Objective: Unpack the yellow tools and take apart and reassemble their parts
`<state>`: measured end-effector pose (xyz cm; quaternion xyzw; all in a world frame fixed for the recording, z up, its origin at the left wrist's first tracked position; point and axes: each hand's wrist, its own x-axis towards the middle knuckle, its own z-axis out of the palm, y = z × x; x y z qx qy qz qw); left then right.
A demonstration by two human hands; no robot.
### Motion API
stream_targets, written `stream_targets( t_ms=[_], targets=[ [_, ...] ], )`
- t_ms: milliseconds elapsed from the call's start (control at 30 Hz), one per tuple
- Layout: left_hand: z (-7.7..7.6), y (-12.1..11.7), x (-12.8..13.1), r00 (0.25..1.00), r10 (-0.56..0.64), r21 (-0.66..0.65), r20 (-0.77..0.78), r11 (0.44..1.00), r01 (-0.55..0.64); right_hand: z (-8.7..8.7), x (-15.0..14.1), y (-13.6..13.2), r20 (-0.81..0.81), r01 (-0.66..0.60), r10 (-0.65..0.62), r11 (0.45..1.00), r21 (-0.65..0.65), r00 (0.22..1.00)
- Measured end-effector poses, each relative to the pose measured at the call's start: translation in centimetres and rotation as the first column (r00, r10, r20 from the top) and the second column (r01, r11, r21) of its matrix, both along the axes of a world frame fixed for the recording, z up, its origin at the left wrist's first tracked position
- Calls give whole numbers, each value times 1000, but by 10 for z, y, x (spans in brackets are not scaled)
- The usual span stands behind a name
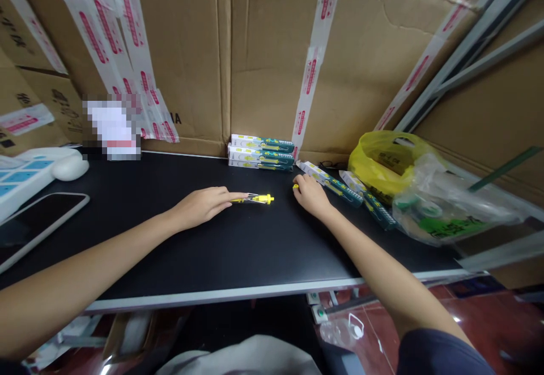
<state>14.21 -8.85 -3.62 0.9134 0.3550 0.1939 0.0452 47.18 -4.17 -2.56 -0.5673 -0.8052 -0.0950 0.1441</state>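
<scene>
Grasping the slim yellow tool [264, 199] on the worktop [238, 256] with your left hand [202, 206], you pinch a small yellow piece [295, 187] in your right hand [313, 196]. The two are apart; boxes [260, 154] sit stacked behind.

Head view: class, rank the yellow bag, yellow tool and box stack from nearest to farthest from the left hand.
1. Yellow tool: at the left hand's fingertips.
2. Box stack: right of the hand, against the cardboard.
3. Yellow bag: far right.
</scene>
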Motion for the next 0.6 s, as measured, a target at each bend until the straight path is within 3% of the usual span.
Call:
stream_targets(
  t_ms=[67,133,267,400,600],
  targets=[
    [-1,1,0,1000,-4,3,-1,1000,4,5,-6,-6,-42,-78,79,996,39,996],
    [-2,2,-1,1000,-7,13,-6,1000,7,10,-14,-14,-115,-233,236,972,36,965],
    [-2,0,2,1000,13,41,-28,999,-12,15,-32,-32,-220,-503,485,864,-32,846],
    [-3,-2,8,1000,8,73,-30,997,-6,5,-45,-38,-248,-573,544,817,-59,801],
    [-6,-2,13,999,35,122,-17,992,-32,-6,-47,-33,-326,-569,531,822,-28,782]
  ],
)
